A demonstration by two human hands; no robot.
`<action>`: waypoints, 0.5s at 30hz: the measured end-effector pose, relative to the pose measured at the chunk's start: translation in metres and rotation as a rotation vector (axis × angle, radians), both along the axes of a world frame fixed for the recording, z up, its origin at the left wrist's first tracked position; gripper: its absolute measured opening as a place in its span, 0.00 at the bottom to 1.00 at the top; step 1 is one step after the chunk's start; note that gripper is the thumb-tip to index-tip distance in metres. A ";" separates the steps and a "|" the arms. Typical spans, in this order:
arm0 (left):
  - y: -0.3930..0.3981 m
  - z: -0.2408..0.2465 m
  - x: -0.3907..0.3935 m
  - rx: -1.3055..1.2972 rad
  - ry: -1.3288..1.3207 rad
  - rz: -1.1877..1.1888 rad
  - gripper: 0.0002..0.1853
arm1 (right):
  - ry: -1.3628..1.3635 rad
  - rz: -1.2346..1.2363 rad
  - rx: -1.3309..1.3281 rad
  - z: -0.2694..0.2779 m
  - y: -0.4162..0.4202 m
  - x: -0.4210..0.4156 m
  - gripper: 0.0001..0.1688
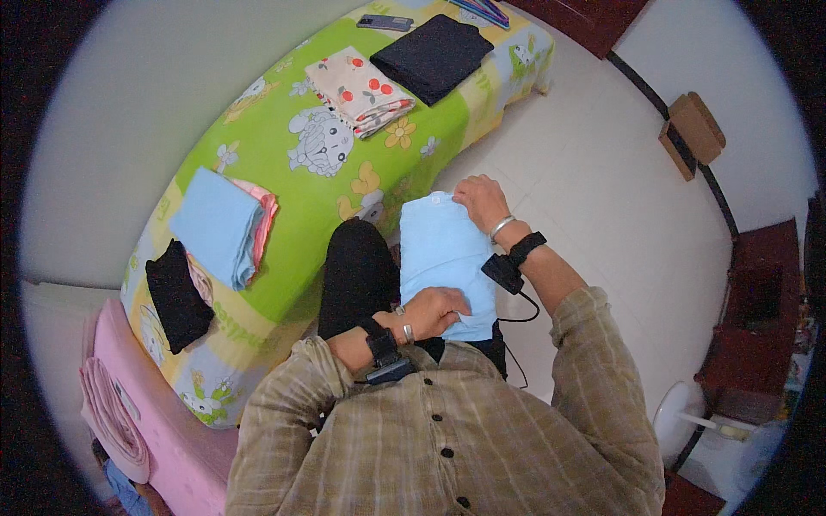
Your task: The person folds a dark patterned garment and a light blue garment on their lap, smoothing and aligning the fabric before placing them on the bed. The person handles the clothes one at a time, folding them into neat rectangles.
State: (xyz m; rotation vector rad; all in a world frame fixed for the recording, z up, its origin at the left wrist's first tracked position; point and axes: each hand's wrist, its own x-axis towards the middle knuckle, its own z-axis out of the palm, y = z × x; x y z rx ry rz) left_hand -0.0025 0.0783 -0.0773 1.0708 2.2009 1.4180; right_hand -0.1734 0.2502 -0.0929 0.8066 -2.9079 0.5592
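A folded light blue garment (pixel 445 251) with a button near its far edge lies across my lap, over my right leg. The fingers of my right hand (pixel 481 201) pinch its far right corner. At the near end, my left hand (pixel 435 314) rests on the cloth, thumb and bent fingers gripping a fold. Both wrists wear bangles and black strapped devices; a cable hangs from the right one. My left knee (pixel 361 271), in black trousers, is beside the garment. The garment's underside is hidden.
On the bed's green cartoon sheet (pixel 290 213) lie a blue folded cloth (pixel 219 222), a black folded cloth (pixel 177 297), a cherry-print cloth (pixel 361 90), a dark folded garment (pixel 432 58), a phone (pixel 385 22) and hangers (pixel 484 11). A cardboard box (pixel 697 129) stands by the wall.
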 end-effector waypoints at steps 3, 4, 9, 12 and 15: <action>-0.001 -0.004 -0.001 0.041 -0.050 -0.015 0.13 | -0.046 -0.043 -0.042 -0.018 0.001 -0.001 0.11; -0.003 0.000 -0.004 0.039 -0.067 -0.024 0.13 | -0.089 -0.074 -0.043 -0.025 0.004 -0.001 0.10; 0.002 -0.006 0.001 -0.013 -0.095 -0.004 0.13 | -0.165 -0.089 -0.053 -0.005 0.001 0.005 0.08; 0.004 -0.008 0.000 -0.005 -0.122 0.000 0.13 | 0.001 0.049 -0.102 0.022 -0.006 0.015 0.11; 0.007 -0.013 -0.002 0.019 -0.099 -0.012 0.12 | 0.147 0.291 -0.094 0.035 -0.016 0.036 0.16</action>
